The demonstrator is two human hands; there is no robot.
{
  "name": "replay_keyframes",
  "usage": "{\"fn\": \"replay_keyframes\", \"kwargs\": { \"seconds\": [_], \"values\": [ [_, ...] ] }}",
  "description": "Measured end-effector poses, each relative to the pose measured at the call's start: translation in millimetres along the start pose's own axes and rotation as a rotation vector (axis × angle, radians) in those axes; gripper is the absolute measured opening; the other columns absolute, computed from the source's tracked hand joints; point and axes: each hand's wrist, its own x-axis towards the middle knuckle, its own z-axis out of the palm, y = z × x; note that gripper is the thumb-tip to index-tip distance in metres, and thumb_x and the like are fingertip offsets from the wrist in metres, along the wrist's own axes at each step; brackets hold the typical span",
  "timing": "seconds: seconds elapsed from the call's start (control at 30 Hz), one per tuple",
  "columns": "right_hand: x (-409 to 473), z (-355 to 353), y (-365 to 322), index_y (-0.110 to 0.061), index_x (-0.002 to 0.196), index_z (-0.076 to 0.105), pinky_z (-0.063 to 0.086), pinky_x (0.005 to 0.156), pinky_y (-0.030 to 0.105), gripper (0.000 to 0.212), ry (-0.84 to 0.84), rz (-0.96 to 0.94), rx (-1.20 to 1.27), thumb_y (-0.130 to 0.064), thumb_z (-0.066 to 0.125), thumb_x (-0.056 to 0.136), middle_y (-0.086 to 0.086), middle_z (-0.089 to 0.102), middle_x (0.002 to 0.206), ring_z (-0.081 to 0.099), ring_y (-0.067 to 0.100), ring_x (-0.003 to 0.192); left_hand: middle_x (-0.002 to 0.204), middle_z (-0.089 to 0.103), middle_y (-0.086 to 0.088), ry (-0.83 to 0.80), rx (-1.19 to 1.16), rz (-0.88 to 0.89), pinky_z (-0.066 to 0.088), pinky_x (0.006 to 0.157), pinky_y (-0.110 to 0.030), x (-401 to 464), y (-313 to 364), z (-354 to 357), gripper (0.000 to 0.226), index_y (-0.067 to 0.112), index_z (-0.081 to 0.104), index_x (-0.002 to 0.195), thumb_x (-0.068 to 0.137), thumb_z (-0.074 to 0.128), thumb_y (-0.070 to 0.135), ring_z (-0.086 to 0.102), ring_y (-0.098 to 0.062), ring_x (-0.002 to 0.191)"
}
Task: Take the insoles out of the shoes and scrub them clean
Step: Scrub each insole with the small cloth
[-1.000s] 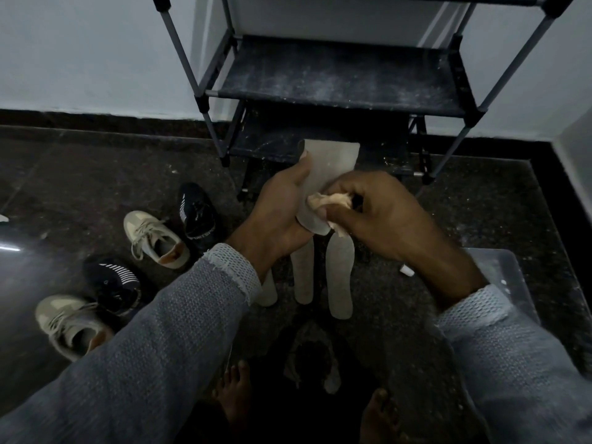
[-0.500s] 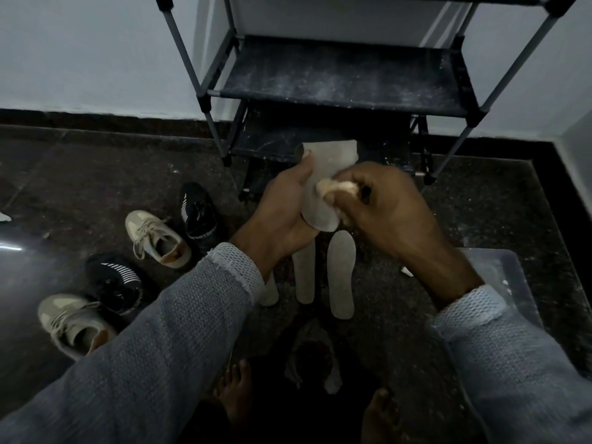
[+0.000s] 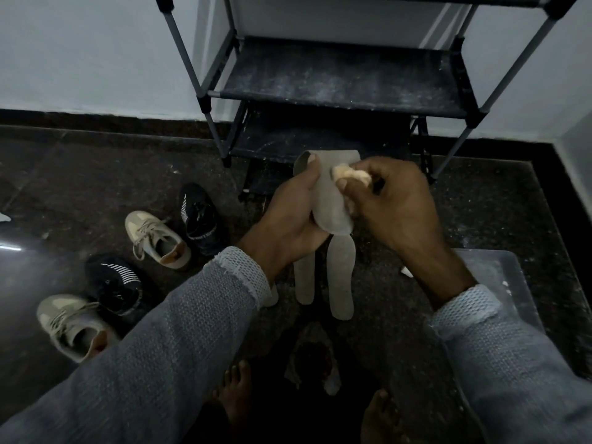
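My left hand (image 3: 290,216) grips a grey insole (image 3: 330,200) upright in mid-air, thumb over its upper left edge. My right hand (image 3: 394,206) pinches a small crumpled beige cloth (image 3: 350,175) and presses it on the upper part of that insole. Below the hands, more grey insoles (image 3: 342,277) lie side by side on the dark floor; one is partly hidden by my left sleeve. Two beige sneakers (image 3: 157,243) and two black sneakers (image 3: 200,219) stand on the floor to the left.
A dusty black shoe rack (image 3: 339,78) with metal poles stands straight ahead against the white wall. A clear plastic lid or box (image 3: 499,283) lies at the right under my right forearm. My bare feet (image 3: 237,398) and a dark rag (image 3: 315,357) are at the bottom.
My right hand with the cloth has moved up the insole, from its lower middle to near its top. The held insole's top has curled over slightly.
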Motion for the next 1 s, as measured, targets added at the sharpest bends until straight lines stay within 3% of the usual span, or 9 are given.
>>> {"fn": "replay_keyframes", "kwargs": {
  "seconds": [0.1,0.27,0.33,0.47,0.57,0.7,0.8,0.9,1.0],
  "values": [
    [-1,-1,2,-0.016,0.087,0.073,0.042,0.063,0.011,0.007,0.057,-0.009,-0.044,-0.022,0.071,0.085,-0.011,0.06,0.079,0.057,0.002,0.071,0.134,0.054,-0.019,-0.015,0.028,-0.012,0.056,0.085,-0.037,1,-2,0,0.057,0.003,0.044,0.138,0.101,0.029,0.044,0.061,-0.029,0.109],
    [-3,-1,-13,-0.018,0.09,0.074,0.049,0.065,0.017,0.007,-0.381,-0.059,0.067,-0.021,0.073,0.083,-0.014,0.068,0.082,0.063,-0.001,0.075,0.08,0.072,-0.01,-0.001,0.061,-0.026,0.059,0.06,-0.028,3,0,-7,0.047,0.004,0.061,0.099,0.102,0.031,0.041,0.071,-0.02,0.069],
    [-1,0,-10,-0.018,0.087,0.074,0.051,0.063,0.02,0.006,-0.24,-0.034,0.051,-0.022,0.072,0.084,-0.012,0.068,0.08,0.064,0.002,0.073,0.084,0.072,-0.01,-0.002,0.072,-0.017,0.059,0.063,-0.029,1,0,-5,0.047,0.004,0.06,0.104,0.102,0.029,0.041,0.071,-0.021,0.072],
    [2,-1,3,-0.015,0.088,0.073,0.048,0.066,0.019,0.009,0.072,-0.013,-0.041,-0.023,0.07,0.086,-0.006,0.068,0.083,0.061,0.004,0.076,0.133,0.055,-0.017,-0.027,0.107,-0.043,0.05,0.089,-0.038,-1,-6,3,0.057,0.002,0.043,0.138,0.103,0.023,0.042,0.057,-0.029,0.117],
    [-1,0,-1,-0.016,0.089,0.073,0.047,0.064,0.012,0.005,-0.054,-0.022,0.027,-0.018,0.071,0.085,-0.013,0.065,0.08,0.062,0.001,0.074,0.121,0.061,-0.015,-0.031,0.084,-0.041,0.055,0.085,-0.036,-1,-4,3,0.056,0.001,0.045,0.135,0.103,0.024,0.041,0.063,-0.026,0.1],
    [-3,-1,-14,-0.008,0.089,0.075,0.056,0.067,0.025,0.01,-0.369,-0.001,0.159,-0.015,0.072,0.084,0.001,0.074,0.081,0.068,0.009,0.073,0.09,0.072,-0.01,-0.011,0.075,-0.05,0.059,0.06,-0.028,0,-2,-4,0.049,0.0,0.059,0.109,0.103,0.031,0.039,0.07,-0.016,0.083],
    [-2,3,-8,-0.01,0.088,0.075,0.056,0.068,0.034,0.009,-0.223,0.035,0.119,-0.018,0.072,0.085,0.0,0.073,0.08,0.068,0.009,0.072,0.108,0.067,-0.016,-0.004,0.09,-0.033,0.059,0.071,-0.032,2,-2,-4,0.049,0.002,0.059,0.112,0.102,0.03,0.041,0.068,-0.023,0.091],
    [-2,4,-2,-0.013,0.089,0.074,0.054,0.069,0.03,0.01,-0.002,0.038,0.037,-0.022,0.07,0.086,-0.004,0.07,0.083,0.064,0.004,0.074,0.111,0.063,-0.016,-0.005,0.063,-0.03,0.058,0.075,-0.034,3,0,0,0.051,0.003,0.053,0.123,0.103,0.027,0.042,0.064,-0.026,0.093],
    [-4,2,-9,-0.016,0.087,0.072,0.053,0.068,0.029,0.007,-0.141,-0.017,0.049,-0.022,0.071,0.085,-0.007,0.067,0.083,0.063,0.005,0.075,0.106,0.064,-0.014,0.013,0.055,-0.016,0.058,0.075,-0.034,4,2,0,0.049,0.004,0.055,0.121,0.102,0.031,0.043,0.065,-0.025,0.091]
  ]
}}
